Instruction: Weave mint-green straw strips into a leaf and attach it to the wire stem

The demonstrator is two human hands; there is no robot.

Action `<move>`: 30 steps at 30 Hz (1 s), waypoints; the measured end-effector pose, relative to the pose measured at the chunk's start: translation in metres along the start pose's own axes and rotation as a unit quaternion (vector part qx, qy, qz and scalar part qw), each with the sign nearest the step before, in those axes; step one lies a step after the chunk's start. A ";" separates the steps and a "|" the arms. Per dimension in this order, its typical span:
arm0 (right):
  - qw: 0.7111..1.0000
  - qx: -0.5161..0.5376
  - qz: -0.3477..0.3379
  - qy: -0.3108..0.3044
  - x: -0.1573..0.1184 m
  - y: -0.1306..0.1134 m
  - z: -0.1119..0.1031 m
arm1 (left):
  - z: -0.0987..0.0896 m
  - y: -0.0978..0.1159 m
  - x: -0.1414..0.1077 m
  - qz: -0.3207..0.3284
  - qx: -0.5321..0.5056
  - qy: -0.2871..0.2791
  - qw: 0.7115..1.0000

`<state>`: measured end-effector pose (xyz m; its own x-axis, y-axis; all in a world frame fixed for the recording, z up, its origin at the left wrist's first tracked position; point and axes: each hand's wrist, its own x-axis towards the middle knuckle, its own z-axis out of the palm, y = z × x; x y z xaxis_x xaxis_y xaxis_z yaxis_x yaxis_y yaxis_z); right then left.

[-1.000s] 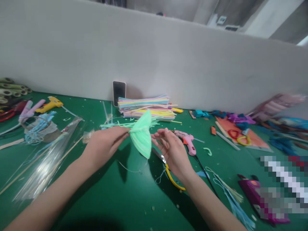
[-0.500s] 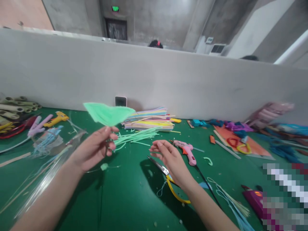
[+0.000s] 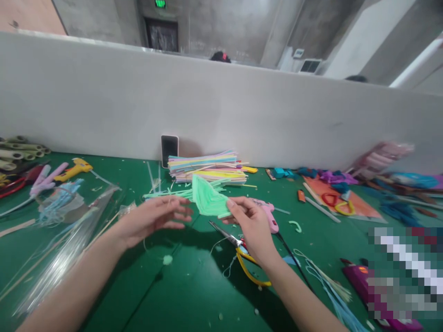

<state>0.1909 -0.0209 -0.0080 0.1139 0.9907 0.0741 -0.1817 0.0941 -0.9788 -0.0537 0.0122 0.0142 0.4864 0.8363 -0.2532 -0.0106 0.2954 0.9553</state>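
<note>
A light green fuzzy piece, folded at an angle with ridged stripes, [image 3: 208, 198] is pinched at its right corner by my right hand [image 3: 247, 221]. To its left, my left hand [image 3: 157, 219] is open, fingers spread and holding nothing. Scissors with yellow handles [image 3: 242, 251] lie on the table under my right hand. Behind the green piece are loose green stems [image 3: 180, 192] and a bundle of pastel stems [image 3: 207, 168]. A pink glue gun [image 3: 272, 216] is partly hidden by my right hand.
A phone [image 3: 169, 151] leans on the grey partition [image 3: 138, 101]. At left are a yellow glue gun [image 3: 74, 170], clear plastic sleeves [image 3: 69, 258] and bamboo tubes [image 3: 20, 150]. Orange sheets [image 3: 363, 203], blue strands [image 3: 335, 295] and a purple item [image 3: 363, 286] lie at right.
The green piece has passed from my left hand to my right hand, moved right and turned. My left hand has opened. The view has shifted slightly.
</note>
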 end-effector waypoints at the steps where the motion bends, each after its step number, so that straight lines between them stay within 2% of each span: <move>1: 1.000 0.005 0.002 0.015 0.001 0.002 -0.001 | -0.007 0.006 -0.002 0.045 0.055 0.079 0.994; 2: 1.000 0.011 0.006 0.028 0.002 0.003 -0.001 | -0.012 0.011 -0.004 0.092 0.127 0.163 0.974; 3: 0.999 0.017 0.010 0.040 0.002 0.005 -0.001 | -0.014 0.014 -0.006 0.124 0.213 0.241 0.939; 4: 0.998 0.023 0.013 0.049 0.002 0.007 -0.001 | -0.013 0.016 -0.009 0.146 0.297 0.281 0.901; 6: 0.998 0.033 0.021 0.055 -0.001 0.010 0.002 | -0.003 0.014 -0.012 0.179 0.432 0.268 0.842; 7: 0.998 0.035 0.025 0.051 -0.003 0.011 0.004 | 0.004 0.010 -0.012 0.193 0.477 0.243 0.823; 9: 0.998 0.036 0.032 0.037 -0.008 0.014 0.010 | 0.019 0.000 -0.009 0.207 0.522 0.190 0.805; 13: 0.999 0.021 0.039 -0.001 -0.019 0.019 0.014 | 0.033 -0.013 0.000 0.177 0.526 0.105 0.825; 15: 0.999 -0.032 0.028 -0.014 -0.025 0.021 0.007 | 0.031 -0.013 0.002 0.166 0.505 0.113 0.839; 17: 0.987 -0.158 0.007 -0.012 -0.033 0.023 -0.008 | 0.026 -0.011 0.002 0.163 0.477 0.152 0.850; 18: 0.967 -0.253 -0.004 -0.011 -0.038 0.025 -0.018 | 0.024 -0.010 0.002 0.160 0.461 0.167 0.856; 19: 0.932 -0.360 -0.016 -0.024 -0.043 0.027 -0.029 | 0.023 -0.009 0.001 0.157 0.444 0.175 0.865; 21: 0.842 -0.535 -0.051 -0.042 -0.054 0.031 -0.051 | 0.021 -0.008 0.000 0.155 0.406 0.177 0.883; 22: 0.800 -0.597 -0.049 -0.040 -0.059 0.034 -0.061 | 0.021 -0.008 0.000 0.154 0.388 0.175 0.892; 24: 0.741 -0.670 -0.027 -0.036 -0.066 0.039 -0.076 | 0.022 -0.009 0.000 0.153 0.358 0.170 0.905; 25: 0.723 -0.690 -0.015 -0.037 -0.068 0.041 -0.081 | 0.022 -0.009 0.000 0.151 0.347 0.168 0.910; 27: 0.707 -0.705 0.006 -0.054 -0.068 0.043 -0.086 | 0.023 -0.011 0.000 0.146 0.333 0.163 0.917; 30: 0.708 -0.700 0.023 -0.092 -0.063 0.038 -0.084 | 0.024 -0.013 0.001 0.132 0.308 0.168 0.927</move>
<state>0.2590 -0.0882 -0.0660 -0.0131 0.9977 -0.0666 0.9794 -0.0006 -0.2021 -0.0321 -0.0017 0.0053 0.2375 0.9691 0.0668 0.4616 -0.1731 0.8700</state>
